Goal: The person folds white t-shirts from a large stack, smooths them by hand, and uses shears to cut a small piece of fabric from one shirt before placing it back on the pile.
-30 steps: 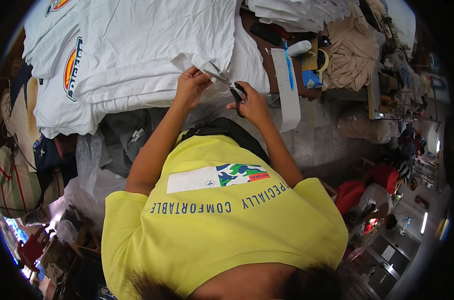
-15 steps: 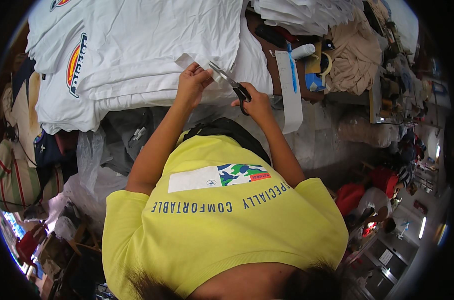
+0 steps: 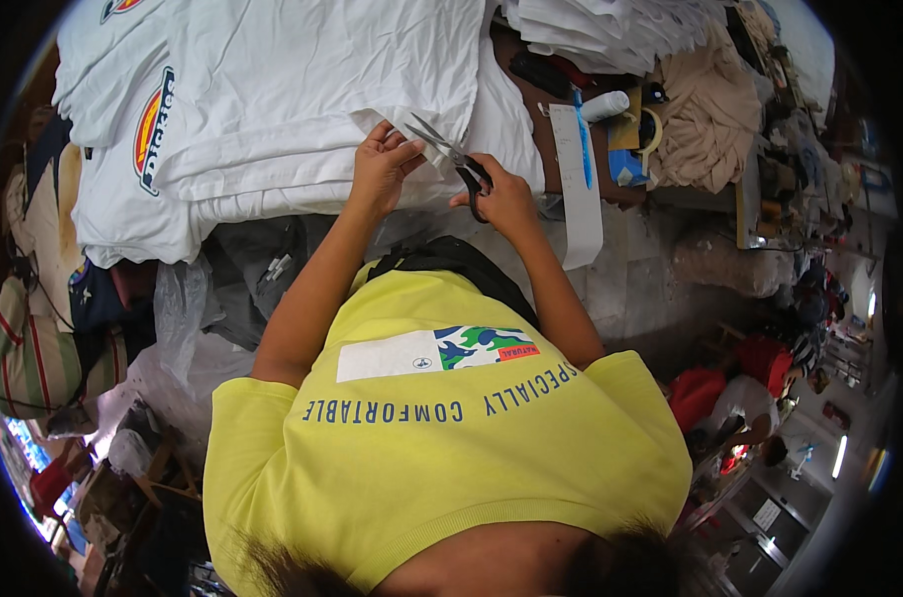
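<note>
White T-shirts point(image 3: 302, 90) lie piled in front of me, two with coloured prints at the far left. Close to the pile's near right corner, my left hand point(image 3: 384, 164) is closed, pinching a white fabric edge point(image 3: 377, 117) between thumb and fingers. Black-handled scissors point(image 3: 446, 144) are in my right hand point(image 3: 506, 199), its fingers wrapped round the handles. Their blades are parted and point to the upper left, over the cloth beside my left fingertips. Whether the blades touch the fabric is hard to make out.
Right of the pile are a long paper strip point(image 3: 577, 189), a white thread spool point(image 3: 605, 105), a tape roll point(image 3: 650, 129) and a dark tool point(image 3: 536, 70). Beige cloth point(image 3: 710, 109) is heaped beyond. White garments point(image 3: 610, 30) are stacked at the back. Striped fabric point(image 3: 33, 348) sits at left.
The scissor blades have spread apart, and my right hand has shifted slightly left. My left hand stays nearly in place, still pinching the fabric.
</note>
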The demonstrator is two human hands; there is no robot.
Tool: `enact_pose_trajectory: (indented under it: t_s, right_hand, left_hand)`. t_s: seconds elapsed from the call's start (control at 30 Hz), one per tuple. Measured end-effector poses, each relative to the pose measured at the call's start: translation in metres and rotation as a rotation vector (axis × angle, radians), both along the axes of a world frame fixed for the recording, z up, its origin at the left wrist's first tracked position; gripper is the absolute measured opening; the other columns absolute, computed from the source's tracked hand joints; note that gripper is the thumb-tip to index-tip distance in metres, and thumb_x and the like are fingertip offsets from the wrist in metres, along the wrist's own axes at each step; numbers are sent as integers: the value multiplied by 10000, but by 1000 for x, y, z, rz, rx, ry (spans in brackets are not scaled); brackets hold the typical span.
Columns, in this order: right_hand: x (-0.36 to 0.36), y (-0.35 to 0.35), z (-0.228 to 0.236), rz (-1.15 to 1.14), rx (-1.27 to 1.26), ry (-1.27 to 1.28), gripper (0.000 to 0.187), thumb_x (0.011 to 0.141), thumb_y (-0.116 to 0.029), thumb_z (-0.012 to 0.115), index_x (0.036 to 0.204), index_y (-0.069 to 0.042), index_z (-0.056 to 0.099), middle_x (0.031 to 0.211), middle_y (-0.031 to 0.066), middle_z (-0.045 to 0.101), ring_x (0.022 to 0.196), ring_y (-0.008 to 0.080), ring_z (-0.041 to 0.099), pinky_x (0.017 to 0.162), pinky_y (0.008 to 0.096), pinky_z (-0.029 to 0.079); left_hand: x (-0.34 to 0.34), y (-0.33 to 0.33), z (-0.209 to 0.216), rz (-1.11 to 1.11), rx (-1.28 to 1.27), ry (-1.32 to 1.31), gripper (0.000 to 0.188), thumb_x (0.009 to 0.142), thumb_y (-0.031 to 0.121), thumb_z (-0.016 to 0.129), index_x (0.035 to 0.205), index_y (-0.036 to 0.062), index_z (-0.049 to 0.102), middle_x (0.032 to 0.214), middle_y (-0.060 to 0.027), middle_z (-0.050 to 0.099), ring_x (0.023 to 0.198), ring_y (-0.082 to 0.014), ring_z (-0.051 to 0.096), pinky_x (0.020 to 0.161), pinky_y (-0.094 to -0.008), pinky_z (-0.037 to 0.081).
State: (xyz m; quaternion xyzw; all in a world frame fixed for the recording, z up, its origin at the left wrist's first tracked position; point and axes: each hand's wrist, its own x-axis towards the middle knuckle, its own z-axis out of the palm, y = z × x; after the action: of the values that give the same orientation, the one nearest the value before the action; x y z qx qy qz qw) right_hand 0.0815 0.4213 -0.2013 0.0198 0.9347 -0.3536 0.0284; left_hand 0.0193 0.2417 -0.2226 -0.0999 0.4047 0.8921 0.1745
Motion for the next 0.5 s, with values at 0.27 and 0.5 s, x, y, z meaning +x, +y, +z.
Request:
enact_pose_trajectory:
  t_s: [0.27, 0.5]
  right_hand:
    - [2, 5, -12, -18, -2, 18, 698, 502, -415, 804, 1075, -116, 540, 632, 64, 548, 568, 209, 564, 539, 321, 436]
    - [-15, -7, 5, 26, 69, -11, 757, 474, -442, 808, 1092, -100, 536, 631, 53, 550, 567, 194, 561, 553, 300, 442]
  left_hand:
    - [-7, -3, -17, 44, 47, 4, 302, 737, -70, 603, 999, 25, 486, 876, -23, 568, 797, -133, 578, 734, -280, 504]
    - [-4, -2, -7, 65, 43, -9, 316, 735, -73, 602, 1014, 21, 489, 912, -44, 568, 812, -139, 581, 729, -276, 509]
